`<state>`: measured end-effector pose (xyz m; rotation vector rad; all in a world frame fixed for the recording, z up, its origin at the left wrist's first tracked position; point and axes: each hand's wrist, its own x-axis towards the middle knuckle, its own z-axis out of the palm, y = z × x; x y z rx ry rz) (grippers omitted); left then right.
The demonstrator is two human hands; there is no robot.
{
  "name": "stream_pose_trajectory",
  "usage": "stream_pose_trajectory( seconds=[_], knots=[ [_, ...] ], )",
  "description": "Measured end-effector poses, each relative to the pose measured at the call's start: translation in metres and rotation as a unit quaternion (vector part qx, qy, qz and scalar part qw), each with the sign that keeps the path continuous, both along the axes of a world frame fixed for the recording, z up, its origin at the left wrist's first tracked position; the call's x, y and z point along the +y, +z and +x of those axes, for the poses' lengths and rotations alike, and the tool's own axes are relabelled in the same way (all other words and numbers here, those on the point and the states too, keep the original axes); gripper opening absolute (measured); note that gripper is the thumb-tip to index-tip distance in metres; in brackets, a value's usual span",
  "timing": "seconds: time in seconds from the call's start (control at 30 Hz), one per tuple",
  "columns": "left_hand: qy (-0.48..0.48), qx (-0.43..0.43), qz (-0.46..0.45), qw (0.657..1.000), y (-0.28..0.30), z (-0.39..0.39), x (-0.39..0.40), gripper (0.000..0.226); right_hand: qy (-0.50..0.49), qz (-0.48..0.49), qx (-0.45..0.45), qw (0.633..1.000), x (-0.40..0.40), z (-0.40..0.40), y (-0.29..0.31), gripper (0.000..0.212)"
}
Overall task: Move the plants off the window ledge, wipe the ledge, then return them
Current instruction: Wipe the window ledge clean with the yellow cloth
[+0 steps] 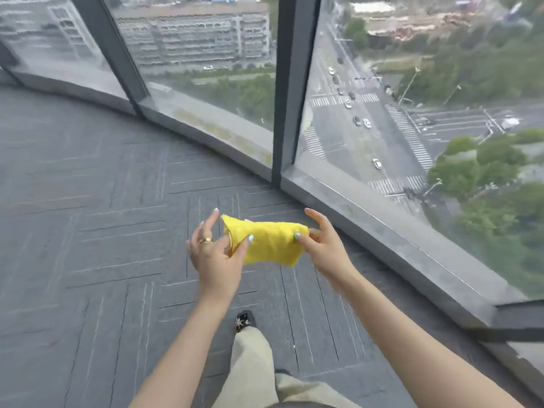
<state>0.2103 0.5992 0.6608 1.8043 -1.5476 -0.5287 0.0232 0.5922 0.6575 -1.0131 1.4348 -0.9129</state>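
Grey carpet tiles (88, 201) meet a curved window ledge (368, 219) under tall glass. Above the floor, beside the ledge, a folded yellow cloth (265, 241) is pinched at its ends by the left hand (216, 254) and right hand (321, 245)

Soft daylight through the windows (412, 113); motion blur, wide-angle edge bending.
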Motion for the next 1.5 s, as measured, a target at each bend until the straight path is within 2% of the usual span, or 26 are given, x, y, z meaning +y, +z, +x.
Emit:
stream_pose_trajectory(
  seconds=[0.1,0.2,0.27,0.37,0.43,0.5,0.6,0.63,0.73,0.8,0.87,1.03,1.13,1.23,1.3,1.37,1.43,1.5],
  knots=[
    [-0.141,0.028,0.049,0.988,-0.007,-0.044,-0.054,0.057,-0.011,-0.001,0.041,0.999,-0.020,-0.055,-0.008,0.032],
    [-0.279,0.098,0.153,0.943,-0.011,-0.096,-0.105,0.073,-0.025,0.034,0.087,0.995,-0.034,-0.107,-0.009,0.032],
    [-0.351,0.154,0.207,0.900,-0.001,-0.135,-0.126,0.060,-0.055,0.055,0.141,0.987,-0.038,-0.141,-0.009,0.028],
    [-0.435,0.181,0.256,0.844,0.012,-0.198,-0.148,0.013,-0.142,0.078,0.189,0.969,-0.036,-0.190,-0.009,0.023],
    [-0.469,0.177,0.280,0.818,0.010,-0.240,-0.157,0.003,-0.231,0.087,0.133,0.960,-0.028,-0.222,-0.013,0.015],
    [-0.490,0.172,0.317,0.794,0.003,-0.282,-0.156,0.006,-0.329,0.094,0.066,0.937,-0.017,-0.250,-0.020,0.021],
    [-0.466,0.223,0.398,0.758,-0.012,-0.344,-0.140,0.005,-0.459,0.092,-0.078,0.880,-0.001,-0.293,-0.047,0.058],
    [-0.444,0.249,0.431,0.745,-0.019,-0.365,-0.133,0.008,-0.485,0.088,-0.134,0.860,0.003,-0.306,-0.057,0.064],
    [-0.365,0.323,0.511,0.709,-0.045,-0.429,-0.116,0.010,-0.557,0.074,-0.276,0.780,0.017,-0.351,-0.086,0.045],
    [-0.327,0.355,0.532,0.696,-0.070,-0.472,-0.108,0.013,-0.612,0.055,-0.370,0.697,0.022,-0.390,-0.107,0.055],
    [-0.290,0.367,0.553,0.690,-0.094,-0.508,-0.100,0.013,-0.656,0.023,-0.418,0.628,0.022,-0.418,-0.128,0.063],
    [-0.231,0.404,0.575,0.673,-0.172,-0.576,-0.091,0.016,-0.675,0.039,-0.517,0.525,0.013,-0.465,-0.208,0.088],
    [-0.200,0.447,0.598,0.634,-0.238,-0.601,-0.092,0.015,-0.649,0.053,-0.566,0.506,0.012,-0.469,-0.277,0.102],
    [-0.187,0.463,0.615,0.611,-0.322,-0.619,-0.096,0.021,-0.604,0.014,-0.631,0.487,0.011,-0.471,-0.365,0.108],
    [-0.202,0.469,0.616,0.600,-0.385,-0.628,-0.103,0.021,-0.565,-0.012,-0.636,0.525,0.006,-0.479,-0.420,0.106],
    [-0.245,0.462,0.607,0.599,-0.447,-0.635,-0.109,0.024,-0.552,-0.029,-0.601,0.577,-0.001,-0.496,-0.477,0.094],
    [-0.302,0.444,0.598,0.595,-0.505,-0.644,-0.113,0.028,-0.588,-0.036,-0.535,0.605,-0.008,-0.516,-0.526,0.078],
    [-0.351,0.422,0.599,0.583,-0.555,-0.656,-0.116,0.028,-0.640,-0.017,-0.467,0.610,-0.015,-0.537,-0.571,0.039]
  ],
)
